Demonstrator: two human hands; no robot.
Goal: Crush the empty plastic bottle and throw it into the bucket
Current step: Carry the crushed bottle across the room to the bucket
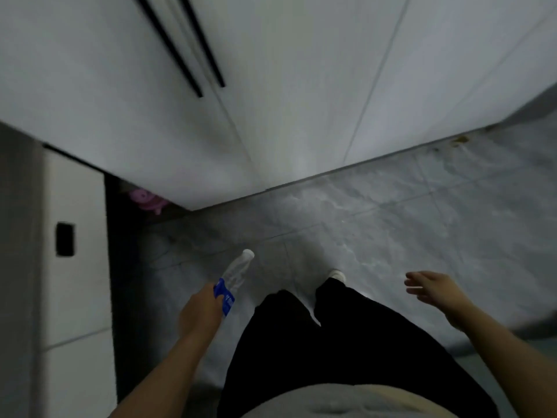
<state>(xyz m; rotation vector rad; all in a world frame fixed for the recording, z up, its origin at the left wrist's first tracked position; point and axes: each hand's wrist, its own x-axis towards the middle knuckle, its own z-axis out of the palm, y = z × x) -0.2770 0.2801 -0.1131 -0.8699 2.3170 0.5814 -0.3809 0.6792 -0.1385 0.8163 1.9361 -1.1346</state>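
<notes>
My left hand (201,312) grips a clear plastic bottle (236,274) around its blue label, low and left of my legs. The bottle has a white cap that points forward and up, and its body looks uncrushed. My right hand (431,289) hangs free at the right with its fingers spread and nothing in it. No bucket shows in this view.
I stand on a grey marbled tile floor (376,224) in black trousers and a white shoe (337,275). A white wall (301,101) rises ahead. A white cabinet (75,267) stands at the left, with a dark gap and a pink object (147,200) beside it.
</notes>
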